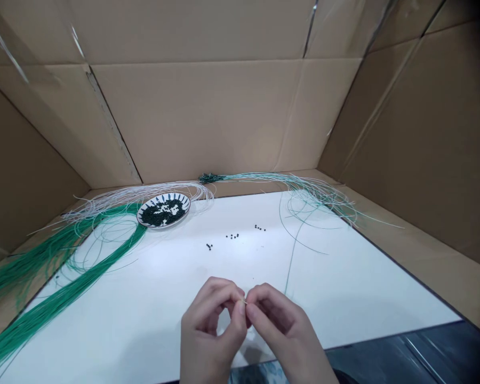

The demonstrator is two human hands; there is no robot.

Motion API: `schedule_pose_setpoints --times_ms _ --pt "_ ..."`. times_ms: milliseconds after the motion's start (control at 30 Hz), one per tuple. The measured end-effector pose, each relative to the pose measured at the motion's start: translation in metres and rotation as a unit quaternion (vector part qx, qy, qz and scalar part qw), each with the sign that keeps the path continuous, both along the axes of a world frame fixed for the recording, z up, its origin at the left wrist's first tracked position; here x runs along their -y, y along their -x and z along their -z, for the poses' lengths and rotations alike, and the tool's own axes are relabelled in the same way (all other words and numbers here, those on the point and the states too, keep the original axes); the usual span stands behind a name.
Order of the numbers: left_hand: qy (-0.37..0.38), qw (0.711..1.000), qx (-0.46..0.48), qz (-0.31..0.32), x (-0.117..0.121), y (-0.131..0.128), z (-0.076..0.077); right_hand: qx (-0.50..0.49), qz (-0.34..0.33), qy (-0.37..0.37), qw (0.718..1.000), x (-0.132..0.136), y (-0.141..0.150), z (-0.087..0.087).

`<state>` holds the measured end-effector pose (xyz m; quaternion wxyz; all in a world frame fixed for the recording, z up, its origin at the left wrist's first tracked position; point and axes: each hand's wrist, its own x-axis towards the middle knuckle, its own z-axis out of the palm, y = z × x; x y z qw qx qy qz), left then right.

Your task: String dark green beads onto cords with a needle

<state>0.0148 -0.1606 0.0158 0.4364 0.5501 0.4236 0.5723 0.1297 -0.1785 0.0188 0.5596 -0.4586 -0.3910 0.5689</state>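
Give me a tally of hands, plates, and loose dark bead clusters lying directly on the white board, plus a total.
Hands: 2, left hand and right hand
Plate: 1
Bead clusters on the white board: 3
Total: 6

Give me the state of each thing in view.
Left hand: pinching a pale strand
Right hand: pinched at the same strand
Plate: face-up, holding dark beads
Loose beads: mostly three small groups
Green strands: mostly bundled
White strands: loosely looped
Pale-green strands: gathered one end, splayed other
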Motion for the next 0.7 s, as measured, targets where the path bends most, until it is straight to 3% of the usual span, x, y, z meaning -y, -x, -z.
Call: schedule_pose_setpoints --times_ms 100,167,233,333,467,700 --pt "-0.027 0.999 -0.031 0.016 -0.007 0.002 -0.001 0.010 0.032 -0.003 0.999 -0.001 -0.001 0.000" --pt "-0.049 0.989 -0.129 0.049 -0.026 0.013 -0.003 0.069 0.068 -0.016 0.995 -0.004 -0.009 0.001" --pt "-0.064 0.953 -0.287 0.073 -0.053 0.029 -0.004 0.129 0.101 -0.025 0.986 -0.008 -0.019 0.005" --pt "-0.064 0.920 -0.382 0.054 -0.098 0.052 0.001 0.164 0.115 -0.027 0.979 -0.013 -0.034 0.016" --pt "-0.103 0.879 -0.454 0.097 -0.136 0.064 0.015 0.169 0.090 -0.026 0.981 -0.014 -0.043 0.030" --pt "-0.131 0.844 -0.502 0.136 -0.155 0.067 0.026 0.174 0.047 -0.027 0.983 -0.012 -0.045 0.035"
